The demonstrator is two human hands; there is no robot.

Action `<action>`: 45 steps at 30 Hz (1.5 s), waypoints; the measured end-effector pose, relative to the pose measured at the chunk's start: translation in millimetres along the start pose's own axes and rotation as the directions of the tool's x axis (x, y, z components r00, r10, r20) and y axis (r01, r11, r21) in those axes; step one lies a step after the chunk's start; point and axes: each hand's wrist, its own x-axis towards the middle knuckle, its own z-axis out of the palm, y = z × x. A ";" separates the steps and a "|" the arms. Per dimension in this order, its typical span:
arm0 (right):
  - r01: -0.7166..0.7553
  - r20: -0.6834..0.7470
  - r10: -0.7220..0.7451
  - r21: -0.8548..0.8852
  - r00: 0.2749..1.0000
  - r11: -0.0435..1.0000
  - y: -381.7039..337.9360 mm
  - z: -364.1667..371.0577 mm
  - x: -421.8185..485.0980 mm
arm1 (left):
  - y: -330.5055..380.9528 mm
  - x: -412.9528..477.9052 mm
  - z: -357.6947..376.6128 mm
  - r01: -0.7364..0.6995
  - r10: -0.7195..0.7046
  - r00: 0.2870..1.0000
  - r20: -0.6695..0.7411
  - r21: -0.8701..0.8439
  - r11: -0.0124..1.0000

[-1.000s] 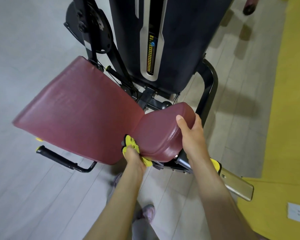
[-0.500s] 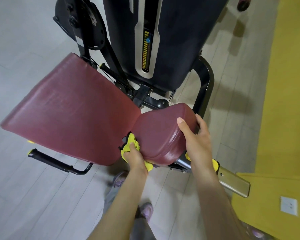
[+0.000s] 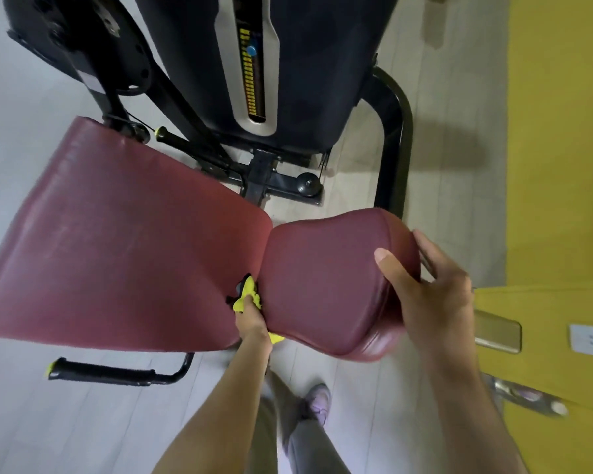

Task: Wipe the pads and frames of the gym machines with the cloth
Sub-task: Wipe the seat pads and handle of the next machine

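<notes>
A gym machine has a large maroon back pad (image 3: 117, 254) on the left and a smaller maroon seat pad (image 3: 322, 285) on the right. My left hand (image 3: 250, 321) grips a yellow cloth (image 3: 246, 295) and presses it into the gap between the two pads. My right hand (image 3: 432, 295) holds the seat pad's right edge, thumb on top and fingers wrapped round the side. Behind the pads stands the black frame (image 3: 392, 138) with the weight stack housing (image 3: 254, 63).
A black handle with a yellow tip (image 3: 110, 372) juts out below the back pad. A yellow wall (image 3: 558, 131) with a white socket (image 3: 587, 340) runs along the right, with a metallic gold plate (image 3: 497, 331) beside it. My legs and a shoe (image 3: 317, 401) stand on the pale floor.
My left hand has pushed the cloth a little further up into the gap between the pads. My right hand has shifted lower along the seat pad's right edge. The camera has moved closer.
</notes>
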 end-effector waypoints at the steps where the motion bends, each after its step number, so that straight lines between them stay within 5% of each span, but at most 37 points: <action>1: -0.004 -0.016 0.004 0.003 1.000 1.000 0.3 2.0 -0.3 | -1.6 15.2 -0.2 0.016 -0.015 0.999 0.038 -0.019 1.000; 5: -0.033 -0.071 0.034 0.014 0.997 0.999 0.7 7.1 -0.8 | 19.3 10.4 0.9 0.138 -0.150 0.968 0.203 0.071 0.988; 11: -0.084 -0.079 0.085 0.015 0.993 0.996 2.0 6.6 1.1 | 25.3 79.9 -0.6 0.075 -0.176 0.948 0.265 0.352 0.933; 15: -0.099 -0.091 0.099 0.013 0.991 0.995 0.2 7.2 1.4 | 28.7 163.6 15.8 -0.036 -0.119 0.930 0.347 0.409 0.912; 23: -0.135 -0.086 0.137 0.037 0.987 0.990 0.4 7.6 2.8 | 120.0 86.9 117.7 -0.278 -0.013 0.846 0.533 0.463 0.842; 27: -0.150 -0.078 0.154 0.050 0.985 0.987 -4.6 8.2 2.3 | 100.3 44.3 80.0 -0.126 -0.181 0.847 0.500 0.519 0.845; 31: -0.170 -0.074 0.173 0.045 0.982 0.984 -8.5 9.1 1.3 | 74.6 27.1 39.8 -0.040 -0.167 0.908 0.383 0.478 0.878; 34: -0.195 -0.068 0.196 0.017 0.978 0.981 -9.1 8.9 0.8 | 80.8 38.0 53.5 -0.002 -0.254 0.884 0.392 0.547 0.837; 45: -0.261 -0.126 0.256 -0.022 0.958 0.965 -12.1 16.2 2.5 | 137.5 81.5 160.6 -0.360 -0.046 0.840 0.541 0.619 0.698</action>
